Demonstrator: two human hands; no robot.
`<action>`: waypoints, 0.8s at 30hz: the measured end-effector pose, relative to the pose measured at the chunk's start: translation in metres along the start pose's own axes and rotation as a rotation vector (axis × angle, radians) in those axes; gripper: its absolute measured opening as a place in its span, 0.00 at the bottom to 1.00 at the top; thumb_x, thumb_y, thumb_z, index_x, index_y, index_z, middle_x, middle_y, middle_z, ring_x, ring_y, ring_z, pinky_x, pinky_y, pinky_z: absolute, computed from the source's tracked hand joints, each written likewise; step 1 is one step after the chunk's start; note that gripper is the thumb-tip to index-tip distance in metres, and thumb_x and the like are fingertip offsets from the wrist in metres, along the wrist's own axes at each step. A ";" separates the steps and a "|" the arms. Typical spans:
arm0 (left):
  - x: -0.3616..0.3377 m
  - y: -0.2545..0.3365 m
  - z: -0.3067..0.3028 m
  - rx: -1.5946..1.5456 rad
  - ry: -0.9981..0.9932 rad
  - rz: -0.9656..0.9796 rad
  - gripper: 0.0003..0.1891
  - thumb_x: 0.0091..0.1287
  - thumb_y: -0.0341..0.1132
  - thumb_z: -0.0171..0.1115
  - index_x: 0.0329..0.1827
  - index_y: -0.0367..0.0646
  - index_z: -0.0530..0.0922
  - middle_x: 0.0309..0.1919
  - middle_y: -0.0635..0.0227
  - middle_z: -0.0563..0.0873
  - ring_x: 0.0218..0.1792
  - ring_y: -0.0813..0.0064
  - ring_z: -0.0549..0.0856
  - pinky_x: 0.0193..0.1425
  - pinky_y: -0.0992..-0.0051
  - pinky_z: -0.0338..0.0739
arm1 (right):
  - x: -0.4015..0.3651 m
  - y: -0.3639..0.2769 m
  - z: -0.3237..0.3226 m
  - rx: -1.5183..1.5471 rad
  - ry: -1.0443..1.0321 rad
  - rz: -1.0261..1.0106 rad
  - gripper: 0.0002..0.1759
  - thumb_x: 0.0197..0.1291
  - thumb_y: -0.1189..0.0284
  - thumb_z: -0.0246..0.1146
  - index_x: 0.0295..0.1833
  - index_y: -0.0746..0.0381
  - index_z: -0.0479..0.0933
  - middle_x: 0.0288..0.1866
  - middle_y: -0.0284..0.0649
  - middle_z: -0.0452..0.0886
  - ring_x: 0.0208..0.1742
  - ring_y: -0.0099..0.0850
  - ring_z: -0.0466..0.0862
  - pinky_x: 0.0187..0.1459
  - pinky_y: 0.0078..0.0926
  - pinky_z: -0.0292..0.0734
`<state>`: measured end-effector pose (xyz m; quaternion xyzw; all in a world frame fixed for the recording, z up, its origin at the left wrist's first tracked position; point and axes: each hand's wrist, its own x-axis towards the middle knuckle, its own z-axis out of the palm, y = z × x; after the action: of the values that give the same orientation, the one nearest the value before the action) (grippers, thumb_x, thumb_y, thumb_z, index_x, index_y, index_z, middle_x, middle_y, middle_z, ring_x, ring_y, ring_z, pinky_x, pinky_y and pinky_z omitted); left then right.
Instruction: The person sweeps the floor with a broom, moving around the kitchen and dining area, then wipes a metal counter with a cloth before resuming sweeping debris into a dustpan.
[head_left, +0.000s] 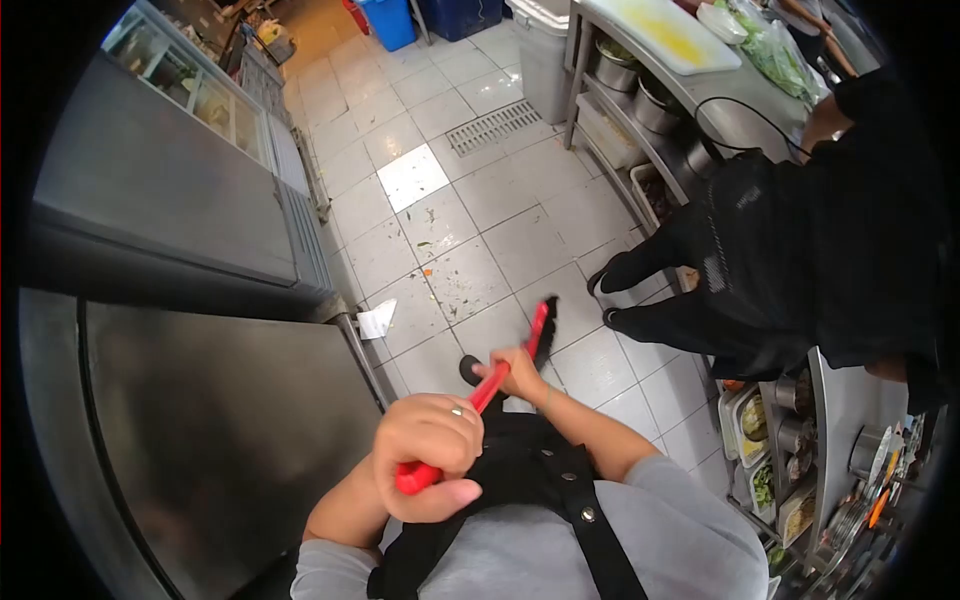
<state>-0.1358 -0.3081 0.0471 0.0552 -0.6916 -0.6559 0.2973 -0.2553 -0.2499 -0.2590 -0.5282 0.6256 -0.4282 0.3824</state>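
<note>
A broom (489, 387) with a red handle slants away from my chest down to the floor. My left hand (428, 452), with a ring on one finger, is wrapped round the top end of the handle. Lower on the same handle, my right hand (514, 373) is closed round it. The red broom head with black bristles (548, 330) is by my feet, partly blurred. Beyond it, scraps of debris (440, 270), green, dark and orange, lie scattered across the pale floor tiles.
A person in black (770, 260) stands close on the right at a steel counter (745, 90). Steel fridges (220, 420) line the left. A white paper (377, 319) lies by their base. Ahead are a floor drain (494, 127), a grey bin (543, 60) and a blue bin (388, 24).
</note>
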 end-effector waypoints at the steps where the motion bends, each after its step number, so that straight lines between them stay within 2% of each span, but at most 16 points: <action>1: 0.006 -0.001 -0.016 0.045 -0.050 0.016 0.16 0.45 0.31 0.62 0.09 0.43 0.62 0.09 0.70 0.67 0.13 0.71 0.70 0.23 0.73 0.68 | 0.031 0.002 0.013 0.039 0.034 -0.041 0.20 0.48 0.68 0.68 0.15 0.64 0.66 0.12 0.44 0.64 0.16 0.34 0.64 0.20 0.29 0.61; 3: 0.018 -0.007 -0.046 0.138 -0.136 0.052 0.14 0.40 0.26 0.61 0.10 0.44 0.61 0.10 0.69 0.64 0.12 0.69 0.66 0.20 0.74 0.61 | 0.090 -0.006 0.032 0.073 0.145 -0.088 0.20 0.45 0.68 0.69 0.15 0.64 0.66 0.14 0.46 0.68 0.18 0.42 0.69 0.23 0.32 0.64; 5: 0.019 -0.017 -0.071 0.247 -0.110 0.082 0.15 0.40 0.26 0.61 0.10 0.45 0.61 0.10 0.70 0.63 0.13 0.69 0.65 0.19 0.73 0.58 | 0.150 -0.001 0.051 0.095 0.154 -0.217 0.18 0.46 0.72 0.68 0.16 0.63 0.65 0.14 0.41 0.67 0.19 0.34 0.67 0.25 0.29 0.64; 8: 0.017 -0.027 -0.114 0.379 -0.115 0.125 0.14 0.40 0.27 0.63 0.11 0.46 0.63 0.11 0.70 0.65 0.14 0.69 0.66 0.19 0.73 0.60 | 0.218 -0.011 0.071 0.078 0.185 -0.312 0.17 0.43 0.76 0.68 0.17 0.62 0.64 0.15 0.41 0.67 0.21 0.36 0.67 0.28 0.31 0.64; 10: 0.019 0.006 -0.134 0.455 -0.097 0.109 0.12 0.41 0.28 0.63 0.11 0.46 0.66 0.12 0.70 0.67 0.15 0.70 0.69 0.21 0.74 0.64 | 0.227 -0.046 0.080 0.103 0.239 -0.311 0.17 0.43 0.75 0.68 0.18 0.62 0.64 0.17 0.42 0.67 0.23 0.40 0.68 0.29 0.33 0.65; 11: 0.014 0.021 -0.149 0.361 -0.157 0.119 0.09 0.40 0.27 0.64 0.14 0.45 0.69 0.13 0.71 0.69 0.16 0.70 0.71 0.21 0.75 0.66 | 0.226 -0.064 0.080 0.104 0.268 -0.305 0.17 0.43 0.75 0.68 0.18 0.63 0.64 0.18 0.43 0.68 0.24 0.42 0.69 0.30 0.34 0.65; 12: 0.014 0.033 -0.164 0.238 -0.204 0.223 0.08 0.42 0.27 0.63 0.15 0.44 0.70 0.14 0.71 0.71 0.17 0.71 0.73 0.22 0.76 0.67 | 0.215 -0.085 0.082 0.120 0.261 -0.239 0.16 0.43 0.75 0.67 0.18 0.63 0.64 0.17 0.43 0.68 0.24 0.43 0.69 0.32 0.35 0.65; 13: 0.020 0.047 -0.182 0.106 -0.324 0.311 0.15 0.52 0.29 0.63 0.11 0.42 0.68 0.11 0.68 0.73 0.13 0.74 0.75 0.26 0.77 0.76 | 0.202 -0.105 0.082 0.104 0.238 -0.202 0.16 0.43 0.76 0.67 0.18 0.63 0.64 0.17 0.43 0.68 0.24 0.43 0.69 0.33 0.35 0.64; 15: 0.023 0.071 -0.209 -0.027 -0.281 0.246 0.16 0.54 0.30 0.64 0.11 0.44 0.68 0.12 0.67 0.74 0.13 0.74 0.76 0.29 0.77 0.78 | 0.178 -0.119 0.091 0.080 0.211 -0.127 0.16 0.43 0.77 0.67 0.18 0.63 0.64 0.17 0.43 0.67 0.23 0.41 0.68 0.31 0.34 0.63; 17: 0.023 0.056 -0.229 -0.127 -0.251 0.182 0.16 0.53 0.31 0.64 0.11 0.44 0.68 0.12 0.69 0.73 0.13 0.73 0.75 0.27 0.76 0.77 | 0.159 -0.115 0.108 0.068 0.216 -0.051 0.17 0.44 0.78 0.67 0.17 0.63 0.63 0.16 0.41 0.66 0.20 0.38 0.66 0.27 0.32 0.61; 20: 0.042 0.032 -0.212 0.024 -0.222 0.047 0.14 0.49 0.27 0.62 0.12 0.42 0.66 0.12 0.68 0.70 0.12 0.68 0.72 0.20 0.74 0.68 | 0.165 -0.084 0.127 0.141 0.217 -0.041 0.17 0.46 0.79 0.66 0.17 0.63 0.63 0.16 0.41 0.66 0.20 0.36 0.66 0.27 0.31 0.62; 22: 0.053 0.015 -0.204 0.176 -0.335 -0.016 0.12 0.46 0.27 0.61 0.13 0.44 0.67 0.13 0.70 0.67 0.14 0.68 0.71 0.19 0.73 0.66 | 0.196 -0.060 0.136 0.196 0.263 -0.121 0.17 0.46 0.80 0.66 0.17 0.63 0.63 0.16 0.41 0.67 0.20 0.35 0.66 0.27 0.30 0.63; 24: 0.062 -0.009 -0.197 0.263 -0.348 0.016 0.12 0.45 0.27 0.61 0.13 0.45 0.66 0.12 0.72 0.65 0.13 0.71 0.68 0.18 0.74 0.63 | 0.243 -0.039 0.138 0.239 0.312 -0.188 0.16 0.46 0.80 0.66 0.17 0.63 0.64 0.16 0.40 0.67 0.21 0.34 0.66 0.28 0.30 0.63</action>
<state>-0.0941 -0.5109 0.0526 -0.0260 -0.8125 -0.5574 0.1686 -0.1505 -0.5117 -0.2758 -0.4623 0.5700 -0.6097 0.2994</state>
